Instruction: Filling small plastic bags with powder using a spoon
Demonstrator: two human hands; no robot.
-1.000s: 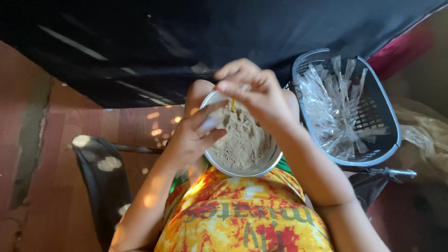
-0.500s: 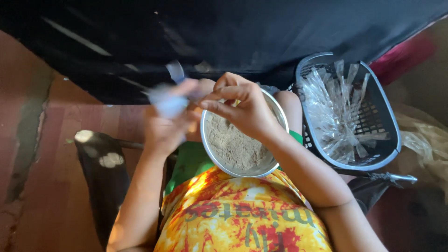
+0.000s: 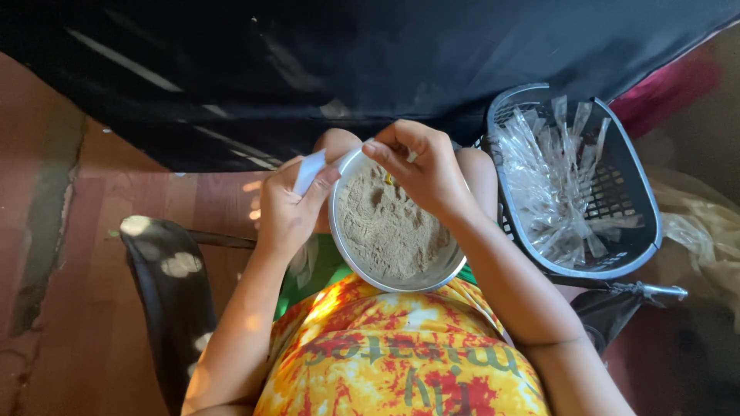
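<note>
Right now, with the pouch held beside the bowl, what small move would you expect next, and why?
Probably the right hand carries a pinch of powder across into the pouch. That hand is bunched over the far side of the bowl, its fingertips at the powder, while the left hand holds the small clear pouch at the bowl's left rim. Whether the pouch mouth is open is unclear.
</note>
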